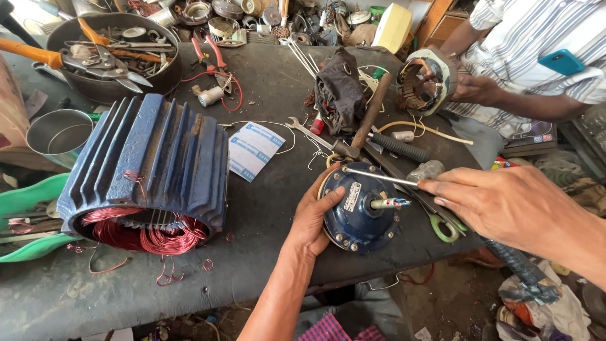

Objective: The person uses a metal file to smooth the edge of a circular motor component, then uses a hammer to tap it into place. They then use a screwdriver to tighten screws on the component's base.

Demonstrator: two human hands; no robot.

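While the round blue motor [360, 208] is sitting at the near edge of the dark tabletop [265, 189], the left hand [314, 218] is cupping its left rim, grip closed about the housing with the thumb lying on the face beside a small label. The forearm is coming up from below, wrist bent slightly right. The right hand [505, 205] is reaching in from the right, palm down, fingers pinching the end of a thin metal rod [379, 177] that is crossing above the motor's top edge. A short shaft with coloured wires is sticking out of the motor's centre. Green-handled scissors [445, 227] are lying just beside the motor, a hammer [366, 120] behind it, and a large ribbed blue stator [148, 167] with copper windings well to the left. Another person's hand [470, 88] is holding a smaller stator at the far right.
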